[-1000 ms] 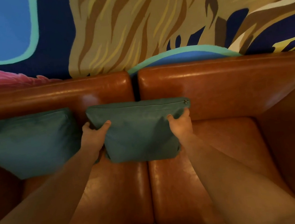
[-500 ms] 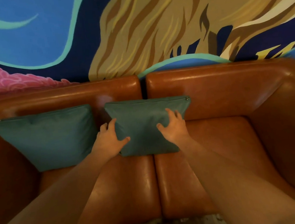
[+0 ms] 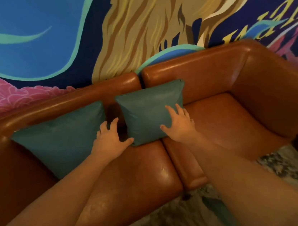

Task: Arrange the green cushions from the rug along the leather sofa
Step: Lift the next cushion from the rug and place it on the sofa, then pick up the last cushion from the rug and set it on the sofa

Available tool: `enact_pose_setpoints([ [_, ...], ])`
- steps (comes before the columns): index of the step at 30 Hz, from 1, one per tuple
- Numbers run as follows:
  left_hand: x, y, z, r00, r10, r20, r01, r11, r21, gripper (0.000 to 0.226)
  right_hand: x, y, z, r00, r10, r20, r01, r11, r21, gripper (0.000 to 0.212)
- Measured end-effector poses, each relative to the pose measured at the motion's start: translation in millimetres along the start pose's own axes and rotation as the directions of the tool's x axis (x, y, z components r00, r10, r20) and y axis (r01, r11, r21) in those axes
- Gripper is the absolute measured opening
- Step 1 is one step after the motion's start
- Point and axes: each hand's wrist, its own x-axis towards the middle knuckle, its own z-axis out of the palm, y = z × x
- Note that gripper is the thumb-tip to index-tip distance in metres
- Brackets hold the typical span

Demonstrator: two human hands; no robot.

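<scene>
Head view, read from my remote station. Behind the leather sofa (image 3: 230, 121) rises a painted mural wall (image 3: 134, 30); before the sofa's front edge lies a patterned rug (image 3: 176, 220); a dark shape off the sofa's right front corner is too dim for me to identify.

Two green cushions lean upright on the sofa's backrest: the left cushion (image 3: 59, 140) on the sofa's left seat, the middle cushion (image 3: 148, 111) astride the seam between the sofa's two seats; a narrow strip of bare leather parts them. The sofa's right seat shows open leather from the middle cushion across to the sofa's right armrest.

My view of the left hand (image 3: 110, 142): fingers spread over the strip between the cushions, thumb touching the middle cushion's lower left corner; whether its fingertips touch the left cushion I cannot tell. The right hand (image 3: 179, 126): fingers spread and laid flat on the lower right of the middle cushion's face, pinching nothing.
</scene>
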Motion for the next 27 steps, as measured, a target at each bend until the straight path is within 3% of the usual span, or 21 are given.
enact_pose_setpoints([
  [11, -82.7, 42.8, 23.2, 0.996, 0.084, 0.027, -0.086, 0.994, 0.063, 0.110, -118.2, 60.8, -9.5, 0.993, 0.081, -0.081, -0.078, 0.996, 0.042, 0.090],
  [18, -158.1, 126.8, 92.0, 0.989, 0.135, 0.062, -0.141, 0.984, 0.106, 0.112, -219.4, 164.9, -39.6, 0.981, 0.184, -0.063, -0.182, 0.982, 0.046, 0.089],
  [27, -262.4, 235.3, 177.2, 0.985, 0.164, 0.063, -0.169, 0.982, 0.086, 0.107, -331.8, 292.2, -82.7, 0.988, 0.155, -0.021, -0.154, 0.988, 0.028, 0.087],
])
